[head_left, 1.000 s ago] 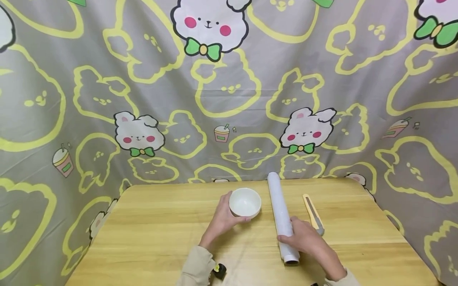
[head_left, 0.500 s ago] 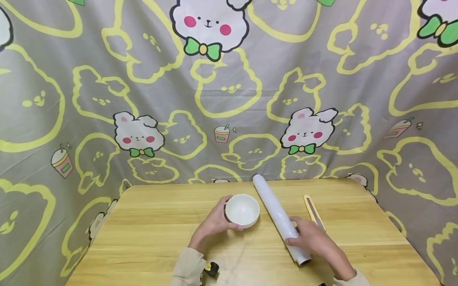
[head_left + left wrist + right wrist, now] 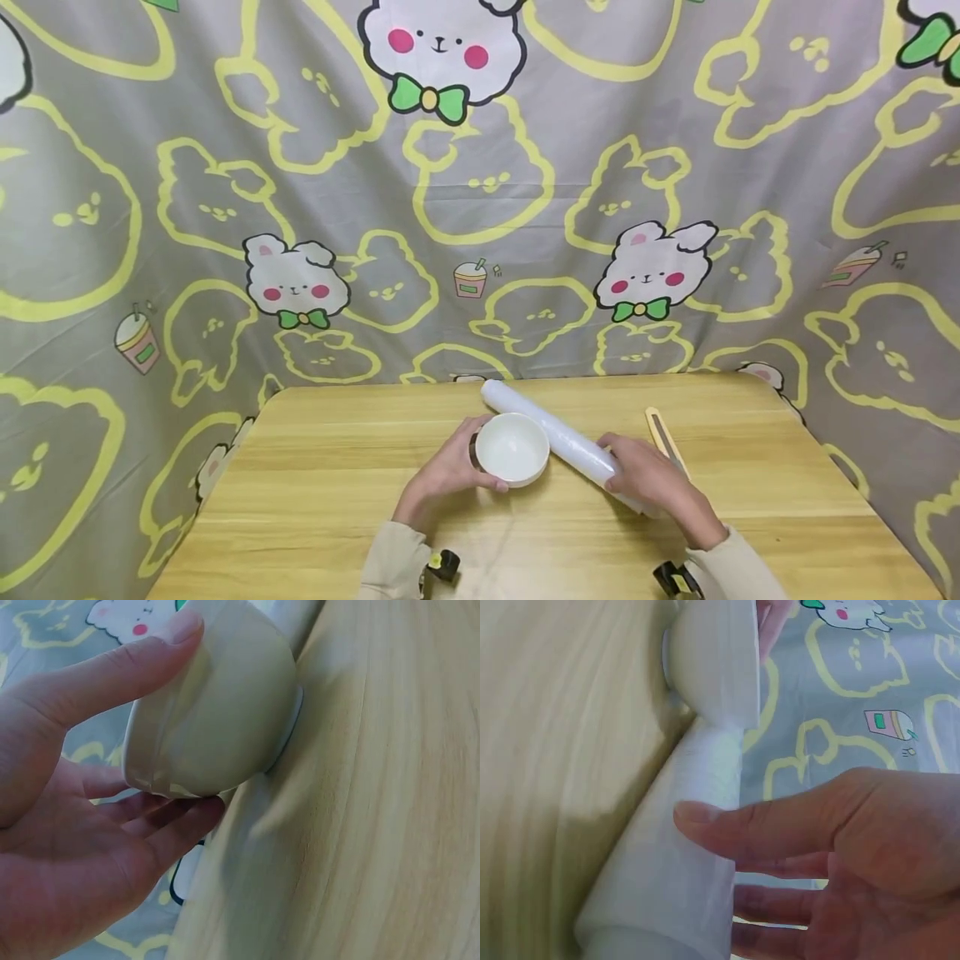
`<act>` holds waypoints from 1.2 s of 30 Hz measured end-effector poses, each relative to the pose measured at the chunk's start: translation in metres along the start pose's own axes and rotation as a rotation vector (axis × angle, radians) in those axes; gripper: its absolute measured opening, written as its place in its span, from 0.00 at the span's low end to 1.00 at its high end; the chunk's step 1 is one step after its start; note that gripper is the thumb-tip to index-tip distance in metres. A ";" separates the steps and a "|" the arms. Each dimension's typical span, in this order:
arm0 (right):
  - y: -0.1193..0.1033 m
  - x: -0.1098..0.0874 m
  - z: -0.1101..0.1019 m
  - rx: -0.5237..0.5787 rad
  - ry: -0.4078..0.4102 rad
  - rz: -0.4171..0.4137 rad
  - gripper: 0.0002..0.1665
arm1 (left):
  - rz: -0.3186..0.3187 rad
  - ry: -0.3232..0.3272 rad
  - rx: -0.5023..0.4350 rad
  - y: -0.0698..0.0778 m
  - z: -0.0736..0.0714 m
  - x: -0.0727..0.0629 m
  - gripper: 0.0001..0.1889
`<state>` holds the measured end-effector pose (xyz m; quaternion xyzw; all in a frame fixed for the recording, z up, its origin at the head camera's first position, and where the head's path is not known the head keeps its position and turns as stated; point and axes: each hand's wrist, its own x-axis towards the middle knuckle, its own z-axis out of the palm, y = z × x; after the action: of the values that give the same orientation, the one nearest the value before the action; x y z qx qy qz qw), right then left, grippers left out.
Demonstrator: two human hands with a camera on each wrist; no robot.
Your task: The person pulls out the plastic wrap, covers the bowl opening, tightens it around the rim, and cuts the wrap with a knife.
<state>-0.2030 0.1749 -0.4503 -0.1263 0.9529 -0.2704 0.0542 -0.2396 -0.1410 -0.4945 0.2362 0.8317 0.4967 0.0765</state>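
The left hand (image 3: pixel 452 462) gripped the bowl (image 3: pixel 513 450) mid-table, the right hand (image 3: pixel 648 475) held the near right end of the slanted white roll (image 3: pixel 573 442) just beyond, apparently positioning both, and the next move seemingly called for keeping the bowl steady.

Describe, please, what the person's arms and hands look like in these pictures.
The left hand and right hand wear no gloves. The left beige fabric sleeve and matching right beige fabric sleeve stop short of them. A small black, yellow-marked object sits beside the left sleeve, another small black object beside the right.
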 end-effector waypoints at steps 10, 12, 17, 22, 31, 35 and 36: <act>0.007 0.048 0.004 -0.108 0.104 -0.161 0.33 | -0.002 -0.054 -0.134 -0.004 0.000 -0.001 0.58; 0.009 0.057 0.004 -0.120 0.115 -0.171 0.35 | -0.001 -0.066 -0.197 -0.005 0.002 0.000 0.58; 0.014 0.077 0.007 -0.133 0.112 -0.177 0.37 | 0.017 -0.081 -0.334 -0.007 0.007 0.004 0.55; 0.019 0.093 0.009 -0.150 0.120 -0.246 0.36 | 0.025 -0.047 -0.383 -0.010 0.014 0.007 0.57; 0.029 0.101 0.007 -0.151 0.112 -0.324 0.38 | 0.021 -0.014 -0.454 -0.011 0.024 0.014 0.55; 0.031 0.101 0.007 -0.167 0.108 -0.336 0.39 | 0.017 -0.013 -0.512 -0.014 0.026 0.018 0.54; 0.030 0.102 0.007 -0.168 0.107 -0.338 0.39 | 0.016 -0.013 -0.517 -0.015 0.026 0.019 0.54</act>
<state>-0.3060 0.1687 -0.4762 -0.2739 0.9389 -0.2012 -0.0536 -0.2513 -0.1177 -0.5178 0.2185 0.6745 0.6920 0.1357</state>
